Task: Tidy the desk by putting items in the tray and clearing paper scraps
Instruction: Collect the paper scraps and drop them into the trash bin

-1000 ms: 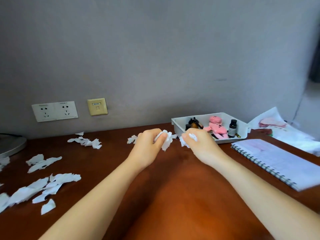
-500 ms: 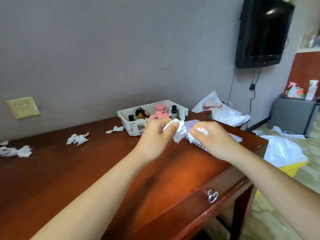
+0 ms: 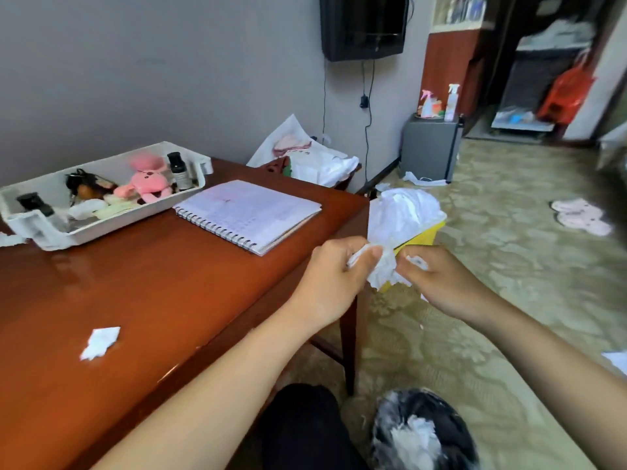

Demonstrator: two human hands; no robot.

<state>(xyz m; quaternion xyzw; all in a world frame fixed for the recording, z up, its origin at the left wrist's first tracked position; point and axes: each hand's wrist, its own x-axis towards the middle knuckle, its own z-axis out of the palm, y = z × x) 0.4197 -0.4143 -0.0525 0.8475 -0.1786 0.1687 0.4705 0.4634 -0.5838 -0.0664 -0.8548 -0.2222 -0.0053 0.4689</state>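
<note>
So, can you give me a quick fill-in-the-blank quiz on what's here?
1. The left hand and right hand grip white scraps near the ____ bin.
2. The toy in the tray is ____.
3. A lone scrap lies on the ____.

Answers: yellow; pink; desk.

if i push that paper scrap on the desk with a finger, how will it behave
The paper scrap looks thin and torn, so probably light and floppy. Lying flat on the glossy desk, it would likely slide, not roll. Pinched, it may crumple like the wad the left hand and right hand hold.
</note>
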